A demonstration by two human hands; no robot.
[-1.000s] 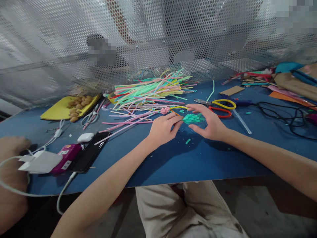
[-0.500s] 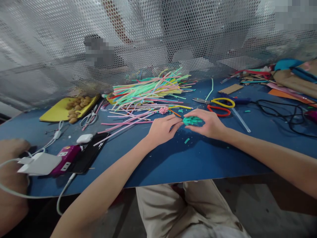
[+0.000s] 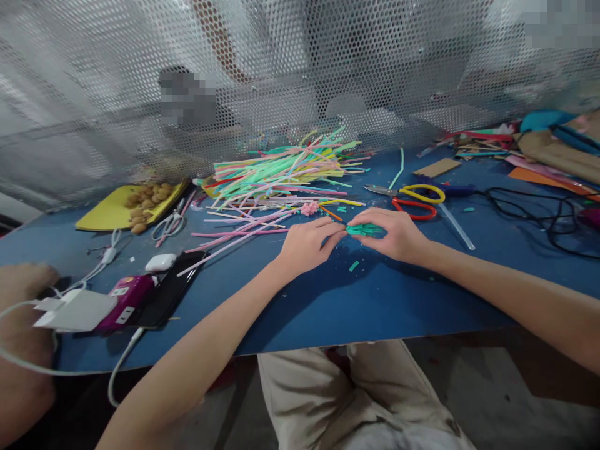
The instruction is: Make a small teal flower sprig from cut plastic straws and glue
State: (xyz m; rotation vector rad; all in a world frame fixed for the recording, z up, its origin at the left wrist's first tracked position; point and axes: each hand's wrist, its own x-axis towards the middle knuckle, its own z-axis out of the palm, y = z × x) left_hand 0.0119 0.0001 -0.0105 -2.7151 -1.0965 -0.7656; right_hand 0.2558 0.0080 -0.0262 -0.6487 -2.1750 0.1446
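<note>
A small bunch of short teal straw pieces [image 3: 363, 229] lies on the blue table [image 3: 328, 300]. My right hand [image 3: 394, 234] is curled over the bunch, fingers closed round it. My left hand [image 3: 307, 244] rests beside it, its fingertips touching the bunch's left end with fingers loosely bent. One loose teal piece [image 3: 354, 266] lies just in front of the hands. Behind them spreads a heap of long coloured straws [image 3: 281, 172].
Yellow and red scissors [image 3: 412, 200] lie behind my right hand, black cable [image 3: 539, 215] at right. Left: a yellow tray [image 3: 100, 212] with nuts, small scissors [image 3: 171, 222], a white earbud case [image 3: 160, 262], phone [image 3: 169, 290], pink device [image 3: 126, 297], white charger [image 3: 77, 310]. A perforated metal screen [image 3: 300, 69] backs the table.
My right hand, open beside the teal pieces a second ago, has closed over them and gathered them into a tight bunch. My left hand has hardly moved.
</note>
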